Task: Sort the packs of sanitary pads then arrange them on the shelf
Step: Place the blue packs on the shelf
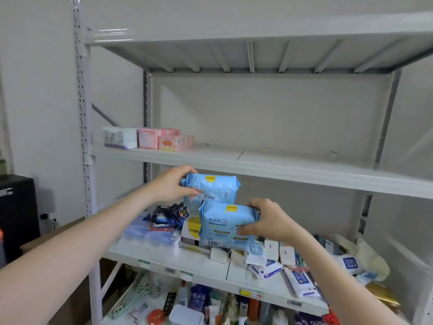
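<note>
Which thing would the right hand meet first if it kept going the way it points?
Probably the upper blue pack in the left hand; the right hand grips the lower blue pack. Depth is unclear.

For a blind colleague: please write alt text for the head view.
The left hand grips the upper blue pad pack and the right hand the lower blue pack, before a grey rack. Pink packs stand on its middle shelf.

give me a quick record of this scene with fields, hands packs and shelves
left hand: grips upper blue pack by its left edge
right hand: grips lower blue pack by its right edge
packs: lower one overlaps the upper one's bottom, both held in front of the cluttered shelf
shelf above: pink packs and white pack at its left end
</note>
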`<action>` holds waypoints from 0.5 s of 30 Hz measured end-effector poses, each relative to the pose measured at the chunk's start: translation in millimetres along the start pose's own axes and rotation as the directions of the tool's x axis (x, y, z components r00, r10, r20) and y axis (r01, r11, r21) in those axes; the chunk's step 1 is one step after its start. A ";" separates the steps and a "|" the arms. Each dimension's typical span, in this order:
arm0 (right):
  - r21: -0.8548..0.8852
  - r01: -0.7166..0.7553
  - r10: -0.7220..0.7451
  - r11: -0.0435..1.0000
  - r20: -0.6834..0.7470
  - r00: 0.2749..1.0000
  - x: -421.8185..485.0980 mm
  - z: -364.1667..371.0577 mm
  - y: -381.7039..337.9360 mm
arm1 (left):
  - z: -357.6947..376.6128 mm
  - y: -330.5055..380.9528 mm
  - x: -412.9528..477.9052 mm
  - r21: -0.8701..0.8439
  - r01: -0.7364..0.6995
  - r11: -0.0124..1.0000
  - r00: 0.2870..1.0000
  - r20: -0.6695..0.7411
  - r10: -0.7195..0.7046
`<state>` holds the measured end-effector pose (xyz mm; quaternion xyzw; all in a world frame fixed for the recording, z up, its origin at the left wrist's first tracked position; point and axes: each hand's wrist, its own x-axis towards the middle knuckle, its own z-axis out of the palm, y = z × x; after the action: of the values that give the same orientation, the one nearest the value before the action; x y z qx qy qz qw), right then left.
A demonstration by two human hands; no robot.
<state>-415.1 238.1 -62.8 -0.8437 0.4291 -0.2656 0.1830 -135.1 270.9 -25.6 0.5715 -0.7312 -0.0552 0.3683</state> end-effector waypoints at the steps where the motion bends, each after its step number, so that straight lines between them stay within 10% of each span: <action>1: -0.004 0.014 -0.014 1.000 -0.011 1.000 3.1 -4.1 -5.6 | -7.7 1.2 1.9 -0.017 0.003 1.000 1.000 -0.008 -0.003; 15: 0.052 0.117 -0.114 0.992 -0.058 0.992 80.5 8.9 -60.0 | -95.3 -47.9 39.0 -0.196 -0.025 0.980 0.996 -0.088 0.008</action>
<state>-332.5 206.6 -14.3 -0.8542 0.3769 -0.3105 0.1787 -42.7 252.8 37.8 0.5279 -0.7102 -0.0995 0.4550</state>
